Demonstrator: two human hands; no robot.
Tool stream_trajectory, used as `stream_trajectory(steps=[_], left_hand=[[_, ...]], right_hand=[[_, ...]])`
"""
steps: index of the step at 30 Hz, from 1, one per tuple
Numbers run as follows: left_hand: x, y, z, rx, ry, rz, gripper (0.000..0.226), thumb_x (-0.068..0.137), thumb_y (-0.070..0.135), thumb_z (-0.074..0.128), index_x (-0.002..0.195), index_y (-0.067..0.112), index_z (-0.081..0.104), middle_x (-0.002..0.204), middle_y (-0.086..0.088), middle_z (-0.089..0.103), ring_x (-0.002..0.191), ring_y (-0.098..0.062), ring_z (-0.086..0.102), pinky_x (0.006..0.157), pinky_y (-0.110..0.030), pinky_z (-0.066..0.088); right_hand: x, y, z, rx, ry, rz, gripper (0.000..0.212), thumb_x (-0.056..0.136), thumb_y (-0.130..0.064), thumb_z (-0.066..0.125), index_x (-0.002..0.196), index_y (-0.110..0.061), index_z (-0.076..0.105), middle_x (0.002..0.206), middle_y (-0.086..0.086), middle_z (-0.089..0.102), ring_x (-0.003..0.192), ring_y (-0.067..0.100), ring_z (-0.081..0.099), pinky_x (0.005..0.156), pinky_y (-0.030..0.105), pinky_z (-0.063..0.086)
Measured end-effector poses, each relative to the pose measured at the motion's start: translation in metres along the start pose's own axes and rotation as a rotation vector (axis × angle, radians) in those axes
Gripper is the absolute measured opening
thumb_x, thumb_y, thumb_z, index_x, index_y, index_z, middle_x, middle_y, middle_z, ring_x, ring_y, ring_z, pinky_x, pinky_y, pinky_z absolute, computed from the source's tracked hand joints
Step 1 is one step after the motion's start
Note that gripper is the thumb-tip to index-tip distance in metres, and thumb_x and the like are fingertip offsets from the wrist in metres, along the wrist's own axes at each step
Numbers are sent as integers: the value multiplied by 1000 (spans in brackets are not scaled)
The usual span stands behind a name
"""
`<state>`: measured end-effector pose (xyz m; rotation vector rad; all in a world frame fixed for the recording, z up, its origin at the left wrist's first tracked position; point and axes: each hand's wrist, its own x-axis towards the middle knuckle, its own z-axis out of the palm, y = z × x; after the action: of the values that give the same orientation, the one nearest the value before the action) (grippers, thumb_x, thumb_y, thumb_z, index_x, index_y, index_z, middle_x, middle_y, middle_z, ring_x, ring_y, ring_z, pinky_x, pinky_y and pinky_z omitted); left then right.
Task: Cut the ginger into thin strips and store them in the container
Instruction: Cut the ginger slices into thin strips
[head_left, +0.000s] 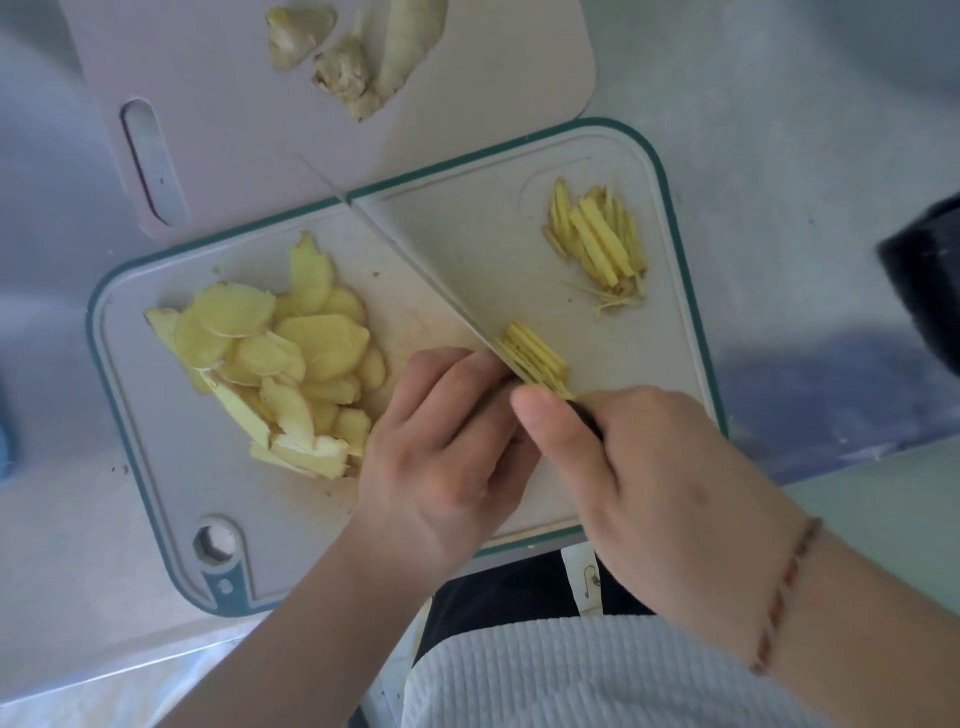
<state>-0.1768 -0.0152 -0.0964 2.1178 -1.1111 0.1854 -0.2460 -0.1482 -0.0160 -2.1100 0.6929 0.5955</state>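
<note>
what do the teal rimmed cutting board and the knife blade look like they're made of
Teal-rimmed cutting board: probably plastic, matte pale grey, with a moulded juice groove and coloured rim. Knife blade: looks like metal, thin, smooth and grey; the right hand covers most of its dark handle.

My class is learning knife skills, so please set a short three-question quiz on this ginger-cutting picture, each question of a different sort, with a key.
1. True or false: the right hand grips the knife.
2. Where does the pile of ginger slices lie on the teal-rimmed cutting board: A left, B far right corner, C off it?
3. Fill in: the uncut ginger pieces rest on the ____ cutting board.

Key: 1 true. 2 A. 3 pink. The left hand steadies the stack being cut; finished ginger strips lie far right.
</note>
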Motion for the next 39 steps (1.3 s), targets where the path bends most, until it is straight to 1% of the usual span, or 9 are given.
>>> stream_trajectory(steps=[7,11,13,17,19,21,25,30,39], left_hand=[[1,3,0,49,9,-33,20,93,0,63,78,-4,76,88,-13,72,82,-24,60,88,-20,43],[3,5,-3,21,28,-3,17,92,0,67,80,-3,77,92,-13,73,84,-24,61,86,-21,45],[-6,1,1,31,-6,0,17,92,2,67,78,-3,75,89,-13,71,83,-27,60,86,-24,46],[-25,-6,22,-77,-39,-150,27,101,28,58,84,10,70,91,-6,60,81,-40,50,86,-48,49],[-16,-3,12,-73,-47,-117,30,100,14,59,75,2,71,82,-10,63,76,-31,53,87,-29,45],[-3,2,0,-31,-10,-32,21,93,2,65,75,-3,75,84,-12,70,76,-27,59,87,-20,41],[0,2,-1,34,-10,-34,13,89,-2,67,81,-4,77,93,-13,72,81,-28,62,88,-21,44],[-2,1,0,19,15,2,22,92,-1,62,73,-5,72,78,-14,66,75,-27,57,86,-21,42],[-3,-1,0,25,29,-9,21,93,-2,63,75,-3,75,85,-11,72,83,-23,59,89,-18,43]], right_hand=[[-31,6,-5,60,-1,77,69,75,-83,9,59,-24,43,50,-9,47,47,12,46,43,18,34],[-20,7,-2,80,-19,80,69,83,-77,14,48,-19,31,43,-6,41,41,13,41,40,15,31],[-5,2,-1,65,-9,42,67,79,-74,16,49,-17,36,39,-2,37,39,13,40,40,19,32],[8,-10,-1,77,0,-40,69,80,-73,15,52,-16,43,37,-1,36,40,14,44,40,22,35],[-3,-7,-2,91,8,-14,70,82,-74,15,52,-16,39,39,-1,36,40,15,41,42,21,34],[-20,1,-3,93,9,31,72,83,-78,13,52,-18,36,43,-3,40,40,14,40,40,18,32],[-21,6,1,68,-12,79,70,82,-78,12,50,-20,35,44,-7,44,41,14,41,40,16,30],[6,-8,-2,91,10,-13,65,79,-72,20,51,-17,37,37,-2,32,38,13,40,39,19,31],[-21,7,1,82,-44,85,71,82,-78,13,50,-18,32,45,-7,43,41,13,40,40,17,32]])
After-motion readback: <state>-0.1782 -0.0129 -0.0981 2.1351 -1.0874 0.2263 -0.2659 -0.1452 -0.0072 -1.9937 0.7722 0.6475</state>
